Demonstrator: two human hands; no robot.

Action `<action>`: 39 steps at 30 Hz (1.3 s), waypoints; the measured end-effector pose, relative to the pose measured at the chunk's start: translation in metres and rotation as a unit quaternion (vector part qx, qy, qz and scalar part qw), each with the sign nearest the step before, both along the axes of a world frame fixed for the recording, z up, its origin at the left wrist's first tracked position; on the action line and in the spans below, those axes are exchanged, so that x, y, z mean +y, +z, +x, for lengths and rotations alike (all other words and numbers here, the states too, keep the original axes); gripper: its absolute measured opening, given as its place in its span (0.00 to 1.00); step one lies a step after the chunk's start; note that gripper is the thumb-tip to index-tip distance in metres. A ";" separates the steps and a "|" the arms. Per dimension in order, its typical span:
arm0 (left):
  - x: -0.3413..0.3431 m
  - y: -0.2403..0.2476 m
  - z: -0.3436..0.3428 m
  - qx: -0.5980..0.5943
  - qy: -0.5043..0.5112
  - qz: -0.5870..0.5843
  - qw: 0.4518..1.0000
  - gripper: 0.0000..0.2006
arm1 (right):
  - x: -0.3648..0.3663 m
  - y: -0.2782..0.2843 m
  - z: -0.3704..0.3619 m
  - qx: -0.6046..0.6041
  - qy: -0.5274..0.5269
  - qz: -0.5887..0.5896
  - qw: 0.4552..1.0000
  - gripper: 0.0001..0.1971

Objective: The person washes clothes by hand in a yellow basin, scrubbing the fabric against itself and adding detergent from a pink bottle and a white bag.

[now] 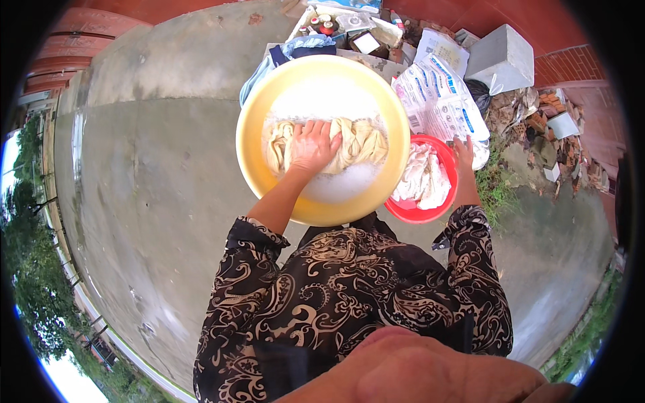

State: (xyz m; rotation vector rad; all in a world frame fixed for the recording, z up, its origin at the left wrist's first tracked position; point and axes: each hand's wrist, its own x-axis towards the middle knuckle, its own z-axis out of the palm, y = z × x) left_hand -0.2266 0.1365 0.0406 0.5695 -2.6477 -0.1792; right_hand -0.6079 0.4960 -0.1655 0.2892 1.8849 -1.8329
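A wide yellow basin (250, 168) holds white suds and a long, twisted, cream-coloured wet cloth (363, 142). My left hand (313, 146) is on the middle of this cloth, its fingers curled over the far side and the thumb toward the right. To the right and a little nearer stands a smaller red basin (451, 176) with a crumpled white cloth (424, 176) inside. My right hand (463, 154) is at the red basin's right rim with its fingers apart; whether it touches the rim I cannot tell.
A white printed plastic bag (440, 94) lies just beyond the red basin. Behind the yellow basin, blue clothes (306, 47) hang beside a ledge with bottles and clutter. A pale block (500, 59) and broken bricks (537, 124) are at the far right, above concrete ground (154, 181).
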 end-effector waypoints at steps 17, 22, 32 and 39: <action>0.003 0.005 -0.004 -0.048 -0.001 0.018 0.999 0.12 | -0.012 -0.012 -0.034 0.010 -0.015 0.087 0.996 0.25; 0.000 -0.003 -0.001 -0.036 0.000 0.009 0.999 0.12 | -0.085 0.017 -0.024 0.172 0.077 0.027 0.982 0.19; 0.000 -0.004 0.000 -0.005 0.002 0.006 1.000 0.13 | -0.231 0.140 -0.042 0.469 0.220 0.171 0.838 0.20; -0.003 0.000 0.007 0.012 0.004 0.054 0.998 0.16 | -0.254 0.245 -0.025 0.427 0.184 -0.027 0.885 0.15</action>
